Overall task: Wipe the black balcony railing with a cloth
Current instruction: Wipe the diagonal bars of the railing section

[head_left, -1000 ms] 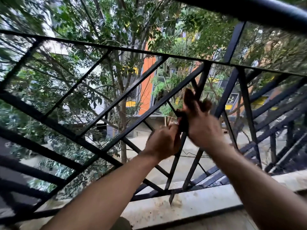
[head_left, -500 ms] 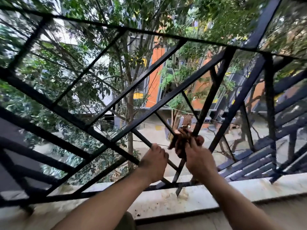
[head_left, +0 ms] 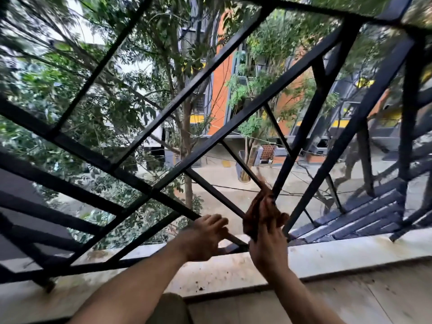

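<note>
The black balcony railing (head_left: 205,139) fills the view with crossing diagonal bars above a stone ledge. My right hand (head_left: 268,249) grips a dark brown cloth (head_left: 259,213) wrapped around a thin diagonal bar low in the railing, close to the ledge. My left hand (head_left: 205,235) holds a neighbouring thin bar just to the left of the cloth, fingers curled over it. The part of the bar under the cloth is hidden.
A pale stone ledge (head_left: 339,251) with dirt specks runs under the railing. Beyond the bars are trees (head_left: 121,94), an orange building (head_left: 222,90) and a street far below. More dark bars and slats (head_left: 364,216) stand at the right.
Both hands have slid down the bars toward the ledge, the cloth moving down with the right hand. The view has tilted downward and closer to the railing's base.
</note>
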A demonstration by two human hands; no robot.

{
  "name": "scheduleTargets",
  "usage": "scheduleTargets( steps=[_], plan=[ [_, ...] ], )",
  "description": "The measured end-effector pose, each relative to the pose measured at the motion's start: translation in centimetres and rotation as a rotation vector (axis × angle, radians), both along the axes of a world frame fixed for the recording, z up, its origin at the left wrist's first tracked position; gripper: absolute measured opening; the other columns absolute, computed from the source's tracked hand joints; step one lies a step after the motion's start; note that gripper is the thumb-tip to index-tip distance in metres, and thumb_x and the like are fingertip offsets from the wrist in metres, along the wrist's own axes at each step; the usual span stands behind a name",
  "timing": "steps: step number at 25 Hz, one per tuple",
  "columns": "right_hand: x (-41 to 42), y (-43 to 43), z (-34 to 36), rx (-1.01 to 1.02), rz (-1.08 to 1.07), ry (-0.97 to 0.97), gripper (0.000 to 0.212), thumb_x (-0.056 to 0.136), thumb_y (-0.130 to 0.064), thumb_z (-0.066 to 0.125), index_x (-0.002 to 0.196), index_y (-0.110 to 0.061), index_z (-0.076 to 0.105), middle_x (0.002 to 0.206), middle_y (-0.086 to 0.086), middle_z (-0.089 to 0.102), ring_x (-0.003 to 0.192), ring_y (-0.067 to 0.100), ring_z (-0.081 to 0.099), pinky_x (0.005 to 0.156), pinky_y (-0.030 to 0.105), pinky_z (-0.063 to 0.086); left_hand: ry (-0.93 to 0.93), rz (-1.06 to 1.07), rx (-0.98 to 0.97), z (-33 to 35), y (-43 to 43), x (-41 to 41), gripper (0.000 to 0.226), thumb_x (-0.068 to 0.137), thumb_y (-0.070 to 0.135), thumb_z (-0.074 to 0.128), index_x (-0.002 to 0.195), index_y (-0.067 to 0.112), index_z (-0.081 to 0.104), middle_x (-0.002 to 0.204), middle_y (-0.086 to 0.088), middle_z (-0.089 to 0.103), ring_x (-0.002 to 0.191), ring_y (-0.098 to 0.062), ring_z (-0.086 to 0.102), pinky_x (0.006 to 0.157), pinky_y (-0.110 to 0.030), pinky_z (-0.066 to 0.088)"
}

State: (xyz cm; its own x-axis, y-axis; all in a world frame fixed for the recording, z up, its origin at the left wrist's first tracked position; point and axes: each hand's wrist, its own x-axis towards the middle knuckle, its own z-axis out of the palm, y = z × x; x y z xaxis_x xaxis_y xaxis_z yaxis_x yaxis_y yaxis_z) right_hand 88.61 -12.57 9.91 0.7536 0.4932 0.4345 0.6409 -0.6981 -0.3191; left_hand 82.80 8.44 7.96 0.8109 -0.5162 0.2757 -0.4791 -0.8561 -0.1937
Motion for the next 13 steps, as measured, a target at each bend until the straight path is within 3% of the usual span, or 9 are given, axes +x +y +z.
scheduleTargets(
  steps=[2,4,5,8,10,13],
  plan=[
    [1.4,-1.8,-2.2,-0.190,0.088,-0.062,0.110,0.053,0.006,0.080,0.151,-0.011,0.035,0.159,0.013,0.034,0.075,0.047,0.063,0.048,0.043,0.051,0.077,0.146,0.032,0.4,-0.5,0.7,0.049,0.097,0.041,0.031,0.120,0.012,0.064,0.125,-0.014,0.062,0.106,-0.033,0.063,0.084,-0.041,0.053],
    [2.9,-1.9,-3.4,-0.217,0.013,-0.109,0.096,0.056,0.003,0.078,0.144,-0.016,0.043,0.154,0.004,0.037,0.067,0.040,0.062,0.045,0.041,0.051,0.158,0.388,0.012,1.0,-2.4,1.7,0.066,0.093,0.048,0.025,0.143,0.009,0.045,0.139,-0.016,0.054,0.114,-0.034,0.059,0.090,-0.043,0.049],
    [3.0,-1.3,-3.9,-0.187,-0.034,-0.069,0.091,0.064,0.001,0.074,0.145,-0.020,0.041,0.153,0.001,0.037,0.073,0.040,0.064,0.048,0.043,0.054,0.208,0.489,0.002,1.1,-3.1,2.2,0.067,0.094,0.048,0.027,0.149,0.010,0.036,0.140,-0.016,0.051,0.116,-0.034,0.058,0.092,-0.045,0.045],
    [1.2,2.3,-4.6,-0.013,-0.133,0.231,0.087,0.080,-0.002,0.060,0.156,-0.031,0.029,0.163,-0.004,0.027,0.124,0.037,0.055,0.081,0.049,0.056,0.272,0.575,-0.004,0.5,-4.0,3.3,0.063,0.095,0.046,0.042,0.148,0.013,0.031,0.127,-0.011,0.057,0.108,-0.034,0.062,0.086,-0.044,0.043],
    [1.1,3.2,-3.6,0.128,-0.147,0.375,0.087,0.083,-0.003,0.056,0.158,-0.035,0.028,0.164,-0.007,0.027,0.132,0.033,0.049,0.088,0.050,0.053,0.245,0.581,-0.016,0.6,-3.6,3.8,0.067,0.094,0.046,0.046,0.149,0.012,0.030,0.123,-0.010,0.059,0.105,-0.033,0.064,0.084,-0.042,0.044],
    [1.0,0.9,-4.2,0.092,-0.081,0.250,0.078,0.092,-0.008,0.050,0.161,-0.035,0.024,0.168,-0.015,0.018,0.146,0.025,0.037,0.089,0.046,0.054,0.173,0.522,0.048,-0.1,-3.5,3.1,0.057,0.096,0.040,0.045,0.143,0.008,0.040,0.118,-0.012,0.062,0.100,-0.034,0.063,0.082,-0.041,0.042]
  ],
)
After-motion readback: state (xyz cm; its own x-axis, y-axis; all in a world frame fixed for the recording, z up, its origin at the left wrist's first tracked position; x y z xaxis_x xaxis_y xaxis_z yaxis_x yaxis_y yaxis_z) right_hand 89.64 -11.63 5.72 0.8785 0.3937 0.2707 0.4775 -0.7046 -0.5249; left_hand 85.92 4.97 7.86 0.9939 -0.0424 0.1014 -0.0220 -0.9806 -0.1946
